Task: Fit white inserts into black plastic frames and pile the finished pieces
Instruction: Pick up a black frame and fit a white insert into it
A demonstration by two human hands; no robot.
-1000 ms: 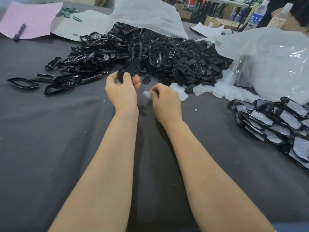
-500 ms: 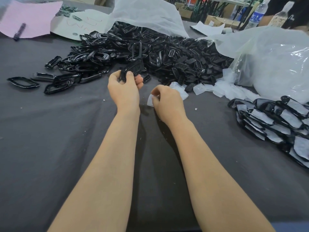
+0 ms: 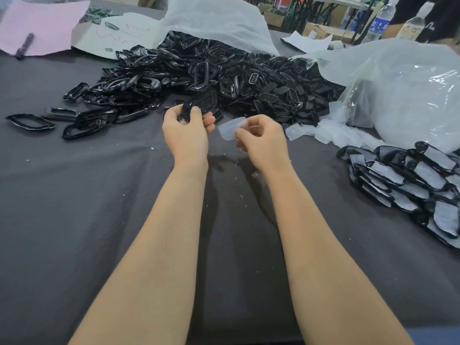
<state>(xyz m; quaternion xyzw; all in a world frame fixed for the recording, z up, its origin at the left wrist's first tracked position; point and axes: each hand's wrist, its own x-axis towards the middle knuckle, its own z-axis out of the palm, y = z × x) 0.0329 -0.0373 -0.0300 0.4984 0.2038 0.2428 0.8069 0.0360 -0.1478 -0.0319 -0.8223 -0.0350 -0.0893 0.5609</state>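
- Left hand (image 3: 185, 135): fingers and thumb curled round one black frame (image 3: 201, 104), a glossy, elongated, rounded loop of hard plastic. It is held up just in front of the near edge of the heap.
- Right hand (image 3: 263, 140): fingertips pinch one white insert (image 3: 230, 128), a thin, translucent, flat piece with rounded corners. It sits between the two hands, near the frame but not touching it.
- Bench (image 3: 74, 220): covered in dark grey cloth, matte and lightly creased, with pale flecks of lint.
- Heap of frames (image 3: 236, 78): shiny black loops tangled across the far middle of the bench, with a few strays (image 3: 29, 122) lying flat toward the left edge.
- White bag (image 3: 216, 18): crinkled film draped over the far side of the heap; frames spill from under it.
- Clear bag (image 3: 410, 95): at the far right, creased and glossy, holding pale contents I cannot make out. Loose inserts (image 3: 331, 131) lie at its mouth.
- Finished pile (image 3: 410, 175): at the right edge, overlapping black rims filled with white panels.
- Pink paper (image 3: 42, 23): at the far left corner, with a dark pen (image 3: 25, 46) lying on it.
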